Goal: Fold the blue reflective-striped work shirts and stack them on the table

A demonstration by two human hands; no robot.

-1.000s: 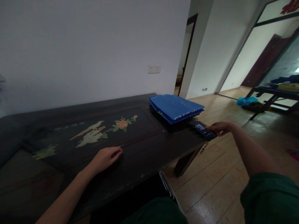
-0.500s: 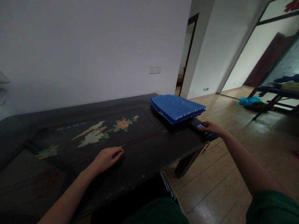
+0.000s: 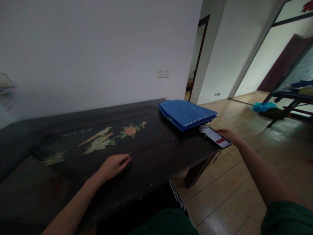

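Note:
My left hand [image 3: 115, 168] rests on the dark table [image 3: 156, 156] near its front edge. Its fingers are curled in with thumb and forefinger together, and nothing shows in them. Over at the table's right corner lies a smartphone [image 3: 218, 137] with a lit white screen and a red button on it. My right hand [image 3: 229, 135] grips the phone by its right edge; the fingertips are partly hidden. Just behind the phone sits a stack of folded blue cloth or bags [image 3: 187, 112] with white print along the front edge.
An inlaid bird-and-flower picture [image 3: 130, 131] decorates the tabletop. Behind the table stands a white wall with a double socket [image 3: 163, 73]. To the right, a tiled floor [image 3: 232, 176] leads to a second dark table [image 3: 290, 98] and a light-blue plastic bag [image 3: 264, 106].
The phone screen has gone from dark to bright white with a red button. My right thumb has moved off the screen to the phone's edge. My left hand stays put.

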